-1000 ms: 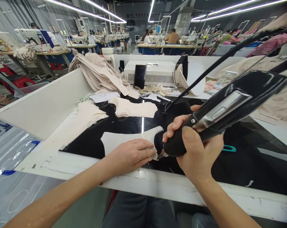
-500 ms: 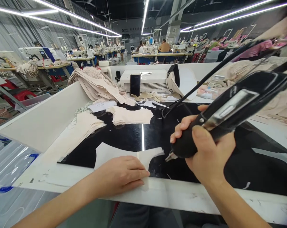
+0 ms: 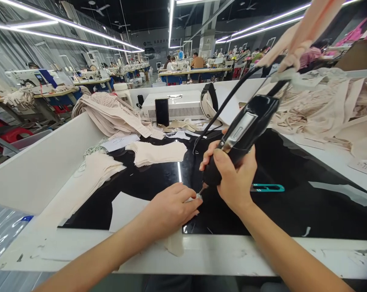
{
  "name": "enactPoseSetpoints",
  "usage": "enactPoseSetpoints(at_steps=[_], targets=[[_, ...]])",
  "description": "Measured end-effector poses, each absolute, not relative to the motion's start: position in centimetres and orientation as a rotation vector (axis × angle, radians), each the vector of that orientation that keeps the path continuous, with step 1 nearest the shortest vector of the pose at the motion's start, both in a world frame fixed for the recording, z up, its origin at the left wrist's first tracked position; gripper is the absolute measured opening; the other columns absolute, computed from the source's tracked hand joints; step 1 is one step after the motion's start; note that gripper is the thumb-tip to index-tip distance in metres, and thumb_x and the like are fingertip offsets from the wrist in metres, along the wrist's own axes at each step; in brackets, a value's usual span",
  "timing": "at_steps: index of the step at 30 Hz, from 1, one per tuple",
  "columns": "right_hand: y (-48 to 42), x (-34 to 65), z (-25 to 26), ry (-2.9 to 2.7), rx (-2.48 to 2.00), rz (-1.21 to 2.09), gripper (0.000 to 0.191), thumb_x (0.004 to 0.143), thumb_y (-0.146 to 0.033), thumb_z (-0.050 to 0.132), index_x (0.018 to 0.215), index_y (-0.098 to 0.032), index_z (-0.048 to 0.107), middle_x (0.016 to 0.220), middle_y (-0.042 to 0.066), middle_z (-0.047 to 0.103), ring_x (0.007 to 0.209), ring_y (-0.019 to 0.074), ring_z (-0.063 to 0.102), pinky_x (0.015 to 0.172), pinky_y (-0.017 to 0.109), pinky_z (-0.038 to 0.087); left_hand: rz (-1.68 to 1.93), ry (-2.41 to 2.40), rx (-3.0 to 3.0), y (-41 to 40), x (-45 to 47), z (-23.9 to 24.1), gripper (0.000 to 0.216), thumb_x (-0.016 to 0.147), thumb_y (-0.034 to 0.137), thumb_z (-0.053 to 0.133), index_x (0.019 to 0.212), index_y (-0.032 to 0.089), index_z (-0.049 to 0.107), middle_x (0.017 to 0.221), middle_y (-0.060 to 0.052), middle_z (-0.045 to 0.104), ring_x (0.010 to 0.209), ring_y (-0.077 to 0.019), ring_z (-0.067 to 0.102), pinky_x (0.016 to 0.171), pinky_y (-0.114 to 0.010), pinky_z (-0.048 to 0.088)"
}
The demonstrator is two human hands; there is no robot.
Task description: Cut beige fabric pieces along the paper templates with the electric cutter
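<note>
My right hand (image 3: 236, 174) is wrapped around a black corded hand tool (image 3: 242, 127) with a silver lever and a narrow metal tip. That tip points down at the end of a white fabric piece (image 3: 127, 209), right beside the fingertips of my left hand (image 3: 174, 207). My left fingers are bent and pressed together on the fabric's narrow end, hiding much of it. A cream strip hangs below this hand over the table's front edge. Teal thread snips (image 3: 267, 187) lie to the right of my right wrist.
A glossy black sheet (image 3: 147, 178) covers the white table. Stacked cream fabric pieces (image 3: 160, 153) lie behind my left hand, with another stack (image 3: 95, 174) at left. A white vented box (image 3: 177, 107) and a phone (image 3: 162, 112) stand behind. Another person's hand (image 3: 292, 56) is by the cord.
The tool has come left, its tip now at my left fingertips. My left hand has shifted onto the fabric's narrow end. The snips have come into sight. Another person's hand reaches further in.
</note>
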State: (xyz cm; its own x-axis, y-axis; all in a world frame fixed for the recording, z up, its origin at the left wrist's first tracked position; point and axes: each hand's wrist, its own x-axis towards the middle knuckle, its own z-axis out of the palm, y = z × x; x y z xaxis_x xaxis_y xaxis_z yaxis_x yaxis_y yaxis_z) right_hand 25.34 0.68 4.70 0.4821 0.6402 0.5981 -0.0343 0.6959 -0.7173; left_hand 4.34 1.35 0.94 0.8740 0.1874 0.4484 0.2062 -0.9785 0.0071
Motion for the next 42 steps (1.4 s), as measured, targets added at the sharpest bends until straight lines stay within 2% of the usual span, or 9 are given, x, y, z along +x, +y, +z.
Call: enactPoseSetpoints(at_steps=[7, 11, 17, 21, 31, 34, 38, 42], targets=[[0.61, 25.00, 4.10, -0.964, -0.698, 0.447, 0.040, 0.097, -0.045, 0.106, 0.113, -0.033, 0.072, 0.094, -0.006, 0.078, 0.065, 0.0152, 0.070, 0.053, 0.029, 0.064, -0.666, -0.352, -2.961, 1.87, 4.15, 0.77, 0.021, 0.130, 0.027, 0.073, 0.140, 0.014, 0.085, 0.116, -0.009, 0.082, 0.106, -0.0257, 0.083, 0.100, -0.039, 0.076], [0.57, 25.04, 4.10, -0.960, -0.704, 0.430, 0.038, 0.098, -0.043, 0.106, 0.112, -0.034, 0.072, 0.093, -0.005, 0.079, 0.064, 0.0154, 0.070, 0.052, 0.028, 0.065, -0.625, -0.415, -2.986, 1.57, 3.70, 0.92, 0.023, 0.128, 0.025, 0.074, 0.147, 0.015, 0.085, 0.121, -0.009, 0.082, 0.109, -0.0263, 0.082, 0.101, -0.039, 0.075], [0.91, 25.26, 3.97, -0.969, -0.688, 0.430, 0.039, 0.095, -0.044, 0.107, 0.112, -0.033, 0.073, 0.092, -0.006, 0.080, 0.063, 0.0146, 0.071, 0.052, 0.027, 0.067, -0.623, -0.456, -2.991, 1.47, 3.60, 0.79, 0.022, 0.129, 0.025, 0.073, 0.145, 0.016, 0.085, 0.124, -0.009, 0.084, 0.107, -0.0266, 0.080, 0.104, -0.042, 0.075], [1.00, 25.37, 4.06, -0.966, -0.684, 0.433, 0.040, 0.095, -0.046, 0.108, 0.110, -0.033, 0.073, 0.092, -0.006, 0.080, 0.062, 0.0142, 0.072, 0.052, 0.027, 0.067, -0.630, -0.455, -2.993, 1.47, 3.61, 0.67, 0.023, 0.130, 0.025, 0.071, 0.146, 0.016, 0.085, 0.125, -0.010, 0.084, 0.109, -0.0268, 0.080, 0.103, -0.042, 0.075], [0.63, 25.35, 4.91, -0.996, -0.670, 0.436, 0.054, 0.097, -0.068, 0.107, 0.113, -0.032, 0.070, 0.091, -0.006, 0.078, 0.061, 0.0144, 0.072, 0.053, 0.027, 0.067, -0.601, -0.459, -3.009, 1.59, 3.66, 0.38, 0.025, 0.128, 0.026, 0.077, 0.149, 0.016, 0.084, 0.127, -0.010, 0.083, 0.112, -0.0270, 0.080, 0.105, -0.040, 0.073], [0.72, 25.13, 4.52, -1.018, -0.686, 0.411, 0.047, 0.100, -0.063, 0.105, 0.114, -0.034, 0.070, 0.093, -0.005, 0.079, 0.062, 0.0153, 0.071, 0.051, 0.028, 0.066, -0.605, -0.467, -3.027, 1.60, 3.66, 0.38, 0.026, 0.128, 0.025, 0.076, 0.151, 0.016, 0.084, 0.130, -0.011, 0.083, 0.114, -0.0269, 0.080, 0.107, -0.040, 0.073], [0.94, 25.14, 4.08, -1.011, -0.726, 0.378, 0.036, 0.103, -0.048, 0.100, 0.113, -0.034, 0.069, 0.094, -0.005, 0.079, 0.062, 0.0150, 0.071, 0.051, 0.028, 0.066, -0.611, -0.473, -3.040, 1.60, 3.63, 0.36, 0.027, 0.129, 0.026, 0.074, 0.152, 0.015, 0.085, 0.130, -0.011, 0.084, 0.115, -0.0274, 0.080, 0.107, -0.041, 0.073], [0.95, 25.48, 4.26, -1.004, -0.698, 0.391, 0.037, 0.101, -0.046, 0.102, 0.112, -0.033, 0.069, 0.092, -0.007, 0.079, 0.061, 0.0142, 0.071, 0.052, 0.027, 0.066, -0.596, -0.493, -3.067, 1.58, 3.60, 0.33, 0.028, 0.131, 0.026, 0.070, 0.154, 0.016, 0.084, 0.131, -0.012, 0.084, 0.116, -0.0268, 0.080, 0.109, -0.042, 0.074]])
